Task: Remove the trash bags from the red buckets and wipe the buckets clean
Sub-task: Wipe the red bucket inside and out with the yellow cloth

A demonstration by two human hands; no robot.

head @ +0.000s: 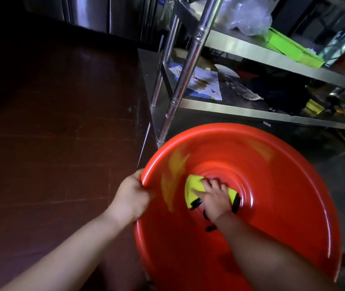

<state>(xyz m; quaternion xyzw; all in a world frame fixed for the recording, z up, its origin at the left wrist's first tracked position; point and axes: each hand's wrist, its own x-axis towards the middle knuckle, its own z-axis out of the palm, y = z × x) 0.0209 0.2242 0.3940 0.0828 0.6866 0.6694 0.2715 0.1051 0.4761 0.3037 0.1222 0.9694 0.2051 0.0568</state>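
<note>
Two bare forearms reach in from the bottom edge. On the left lies a dark red-brown tiled floor [47,127], dim and bare. One left hand [132,195] curls its fingers over the rim of one red bucket [272,198], gripping it at the near-left side. The bucket sits low in the centre-right, open mouth toward the camera, no bag visible inside. Deep within it, one right hand [214,198] presses a single yellow cloth [193,185] against the bottom, fingers spread over it. Behind stands one steel rack [188,59] with two shelves carrying clutter: papers [204,84], a clear plastic bag [249,17], a green box [289,46].
</note>
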